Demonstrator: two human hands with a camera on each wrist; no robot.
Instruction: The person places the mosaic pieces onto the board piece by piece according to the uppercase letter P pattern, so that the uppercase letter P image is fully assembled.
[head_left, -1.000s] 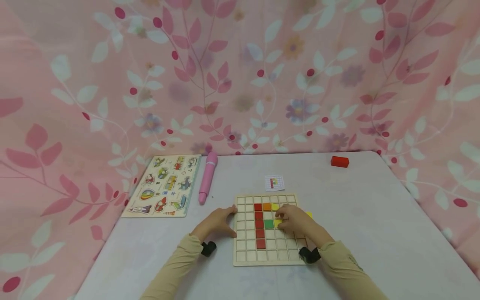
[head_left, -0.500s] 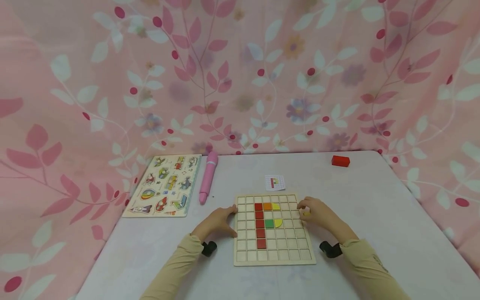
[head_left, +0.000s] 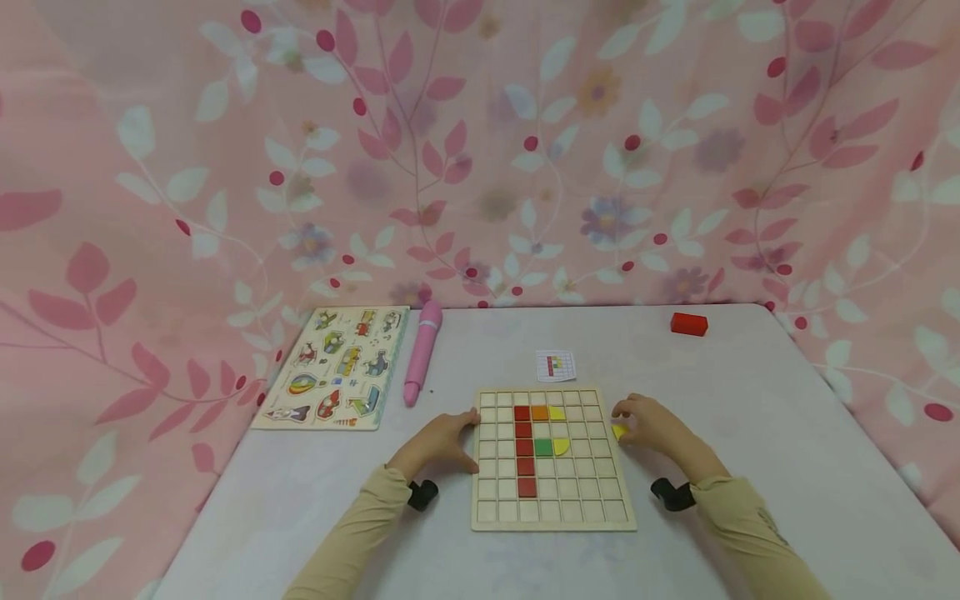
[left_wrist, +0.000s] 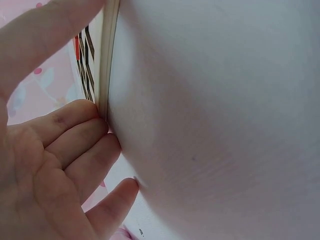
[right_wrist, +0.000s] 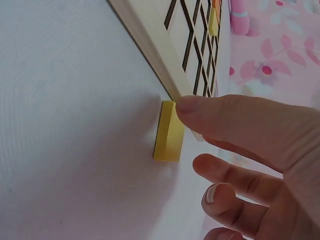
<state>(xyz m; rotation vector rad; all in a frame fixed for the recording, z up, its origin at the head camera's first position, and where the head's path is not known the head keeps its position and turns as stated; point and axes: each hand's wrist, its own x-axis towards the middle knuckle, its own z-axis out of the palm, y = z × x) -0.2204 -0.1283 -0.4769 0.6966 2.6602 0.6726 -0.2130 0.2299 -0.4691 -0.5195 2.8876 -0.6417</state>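
Note:
A wooden grid board [head_left: 592, 487] lies on the table with a column of red squares [head_left: 522, 447], an orange square [head_left: 540, 413], a green square [head_left: 543, 447] and two round-edged yellow tiles [head_left: 562, 447] in its cells. Along its left edge rests my left hand [head_left: 444, 443], thumb and fingers spread; in the left wrist view fingertips meet the board's rim [left_wrist: 103, 65]. Just off the right edge, my right hand [head_left: 651, 427] is at a loose yellow tile [right_wrist: 170, 135] on the table. The thumb overlaps that tile's end in the right wrist view, while the other fingers stand apart from it.
Behind the board lies a small printed pattern card [head_left: 556, 366]. A picture puzzle board [head_left: 322, 371] and a pink pen-shaped stick [head_left: 423, 353] are at the left. A red block [head_left: 688, 324] sits at the back right. A floral curtain [head_left: 480, 167] hangs behind the table.
My right hand has moved right, off the yellow tiles on the board, to the loose yellow tile beside it. My left hand has stayed at the board's left edge.

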